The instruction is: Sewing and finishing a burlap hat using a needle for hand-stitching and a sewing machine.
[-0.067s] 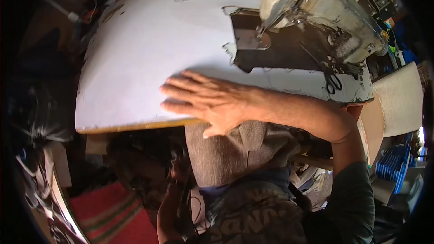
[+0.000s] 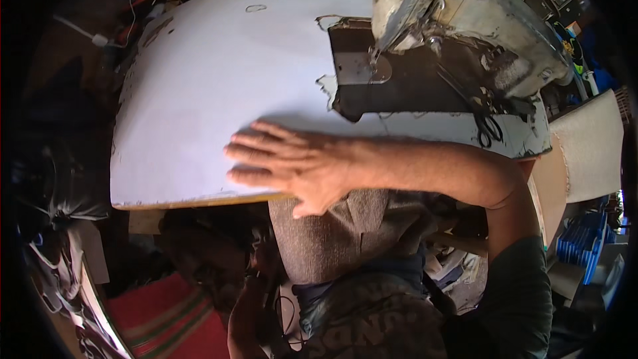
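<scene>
Single head view, fisheye, looking steeply down, close over white table (image 2: 212,93), edges bowed.

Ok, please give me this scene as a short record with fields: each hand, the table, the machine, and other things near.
right hand: flat, fingers spread, palm down at the table's near edge
left hand: low under the table, in shadow; grip unclear
white table: worn top, chipped edges
sewing machine: far right on the table
scissors: by the machine's base
grey fabric: hangs below the table edge, under the right hand
</scene>
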